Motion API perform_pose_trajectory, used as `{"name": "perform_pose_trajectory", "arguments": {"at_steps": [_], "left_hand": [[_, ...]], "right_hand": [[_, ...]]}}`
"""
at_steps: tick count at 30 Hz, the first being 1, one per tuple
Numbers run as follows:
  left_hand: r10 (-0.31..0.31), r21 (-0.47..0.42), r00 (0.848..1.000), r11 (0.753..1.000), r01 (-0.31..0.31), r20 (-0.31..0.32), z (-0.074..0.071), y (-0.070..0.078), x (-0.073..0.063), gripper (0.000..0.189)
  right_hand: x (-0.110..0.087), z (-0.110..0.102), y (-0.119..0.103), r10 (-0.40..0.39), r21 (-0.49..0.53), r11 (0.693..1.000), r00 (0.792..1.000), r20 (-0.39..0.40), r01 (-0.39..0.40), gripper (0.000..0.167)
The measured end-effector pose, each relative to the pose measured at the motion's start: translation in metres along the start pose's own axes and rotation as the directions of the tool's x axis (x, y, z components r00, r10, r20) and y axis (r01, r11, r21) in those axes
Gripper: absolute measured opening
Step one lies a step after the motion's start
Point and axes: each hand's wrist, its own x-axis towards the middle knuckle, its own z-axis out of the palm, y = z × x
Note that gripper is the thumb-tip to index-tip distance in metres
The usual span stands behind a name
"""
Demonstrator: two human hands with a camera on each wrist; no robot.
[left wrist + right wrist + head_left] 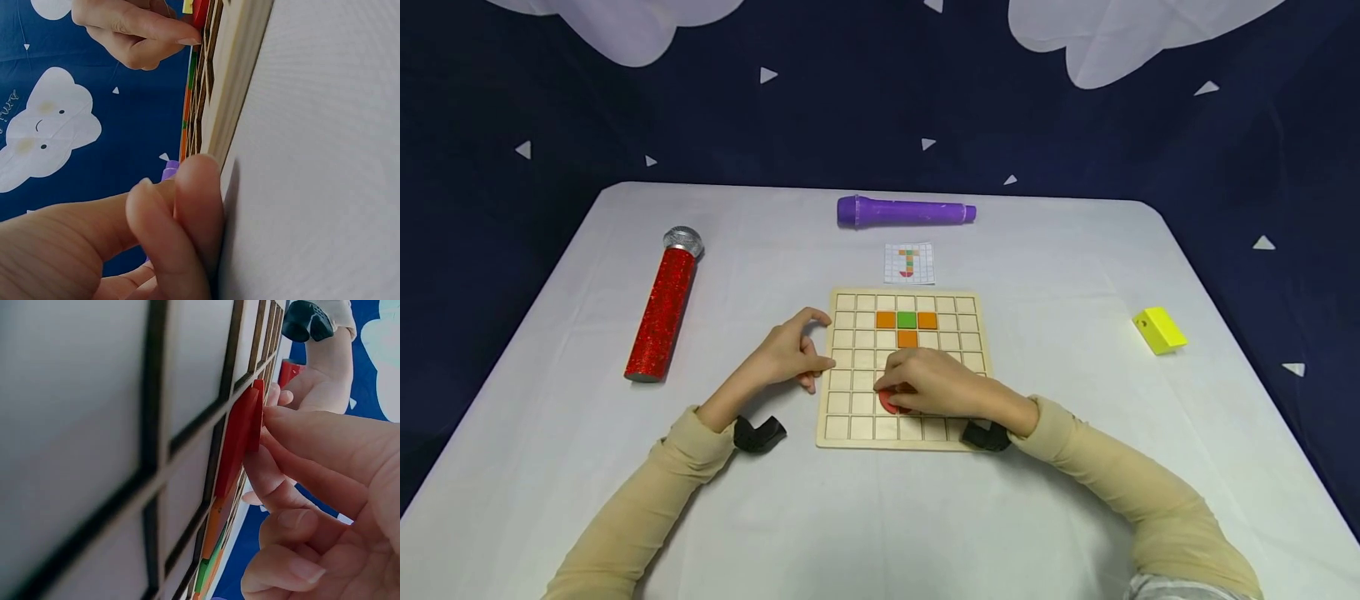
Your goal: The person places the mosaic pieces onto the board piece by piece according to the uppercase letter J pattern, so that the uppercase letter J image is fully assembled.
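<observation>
My right hand [932, 382] is over the lower middle of a wooden grid board [838, 427]. Between its thumb and a finger it pinches a red tile [257, 419] with a rounded edge. Beside that piece, a second red tile [234, 447] sits on the grid, mostly covered by the hand in the head view. Farther up the board lie a green tile [907, 320] between two orange tiles [886, 320], and a third orange tile [907, 339] below the green one. At the board's left edge, my left hand [786, 354] touches the rim with thumb and index finger spread apart.
A small card [891, 267] printed with a coloured J pattern lies beyond the board. Behind it is a purple microphone [913, 212]. To the left lies a red glittery microphone [662, 317], to the right a yellow block [1161, 330]. Everything rests on a white-covered table [1060, 275].
</observation>
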Motion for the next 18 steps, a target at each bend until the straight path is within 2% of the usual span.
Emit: {"name": "perform_pose_trajectory", "arguments": {"at_steps": [18], "left_hand": [[0.001, -0.026, 1.000, 1.000, 0.000, 0.020, 0.0043, 0.0036, -0.0068, 0.059]], "right_hand": [[-0.0076, 0.0011, -0.0090, -0.053, -0.057, 0.997, 0.998, -0.020, 0.052, 0.017]]}}
